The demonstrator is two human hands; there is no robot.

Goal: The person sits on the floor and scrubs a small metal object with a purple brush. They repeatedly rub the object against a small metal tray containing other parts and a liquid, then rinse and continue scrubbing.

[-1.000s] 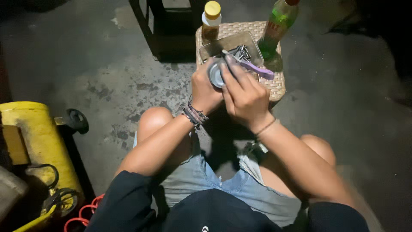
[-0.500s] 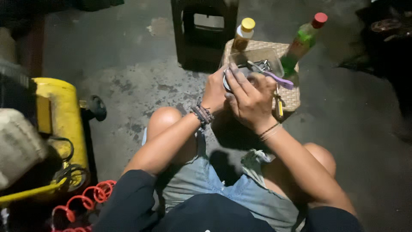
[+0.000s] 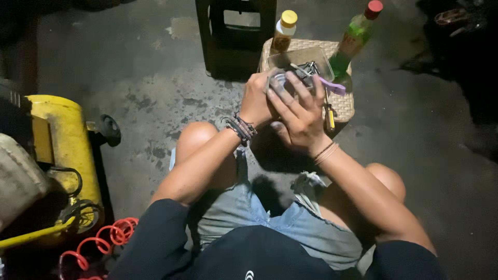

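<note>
1. Round grey part [image 3: 278,83], held over the wicker stool [image 3: 343,106], sits between both hands; most of it is hidden by fingers, so its kind is hard to make out.
2. Left hand [image 3: 257,101] is clenched around the part from the left; beaded bands circle that wrist.
3. Right hand [image 3: 301,116] lies over the part, fingers [image 3: 303,91] spread across its top; whether this grip clamps it or only rests on it, I cannot tell.
4. Clear tub [image 3: 303,59] on the stool holds metal bits, blurred; a purple handle [image 3: 332,85] juts from it; a yellow-handled tool [image 3: 330,118] lies beside the right hand.
5. Yellow-capped bottle [image 3: 284,31] and green bottle [image 3: 355,36] stand at the stool's far edge; the green one's cap nears the frame's top.
6. Yellow machine [image 3: 62,140] and red coiled hose [image 3: 98,243] are cut off at left.
</note>
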